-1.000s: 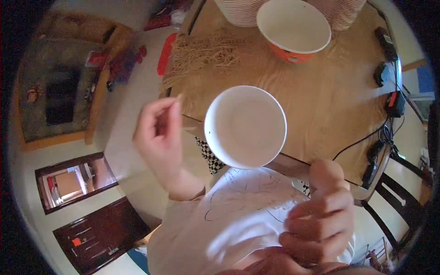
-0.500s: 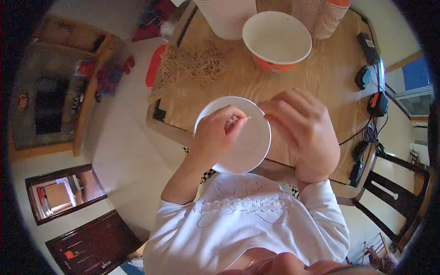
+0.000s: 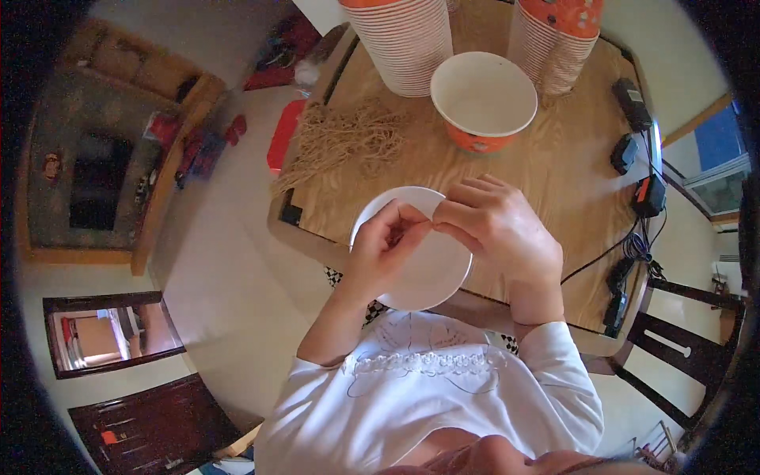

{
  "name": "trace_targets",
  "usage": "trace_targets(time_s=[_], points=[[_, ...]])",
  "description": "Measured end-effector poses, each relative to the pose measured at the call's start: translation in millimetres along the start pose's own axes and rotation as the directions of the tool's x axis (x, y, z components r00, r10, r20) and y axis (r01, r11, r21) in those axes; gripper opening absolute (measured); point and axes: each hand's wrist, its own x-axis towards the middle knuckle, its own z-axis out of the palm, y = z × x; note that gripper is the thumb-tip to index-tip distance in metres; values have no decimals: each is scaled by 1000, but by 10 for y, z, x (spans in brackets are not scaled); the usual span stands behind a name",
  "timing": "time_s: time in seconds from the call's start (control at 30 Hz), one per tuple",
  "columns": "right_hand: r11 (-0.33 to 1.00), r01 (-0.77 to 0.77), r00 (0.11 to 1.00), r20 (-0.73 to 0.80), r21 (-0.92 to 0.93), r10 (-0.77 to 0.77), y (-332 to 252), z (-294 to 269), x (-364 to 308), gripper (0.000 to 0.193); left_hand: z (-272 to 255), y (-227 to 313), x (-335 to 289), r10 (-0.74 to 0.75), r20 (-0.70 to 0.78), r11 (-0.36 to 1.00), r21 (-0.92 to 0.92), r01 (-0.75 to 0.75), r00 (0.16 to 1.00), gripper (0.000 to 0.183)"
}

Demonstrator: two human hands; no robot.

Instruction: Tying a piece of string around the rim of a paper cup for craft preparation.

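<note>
2 hands [image 3: 381,252] [image 3: 505,229] — pinched closed, contents too small to tell — meet over a white bowl [image 3: 431,281].

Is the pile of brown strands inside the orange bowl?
No, the brown strands lie on the table, left of the orange bowl.

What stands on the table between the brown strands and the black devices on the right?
An orange bowl, white inside, stands between the brown strands and the black devices; the head view shows it.
</note>
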Motion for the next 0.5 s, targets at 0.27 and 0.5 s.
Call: trace_targets(time_s=[0.27, 0.5], points=[[999, -12, 996, -93, 48, 16, 1, 57, 18, 14, -2, -44, -11, -21, 0, 997, 69, 21, 1000, 7], [998, 41, 998, -43, 39, -40, 9, 15, -5, 13, 29, 3, -13, 11, -58, 1000, -11, -11, 998, 7]])
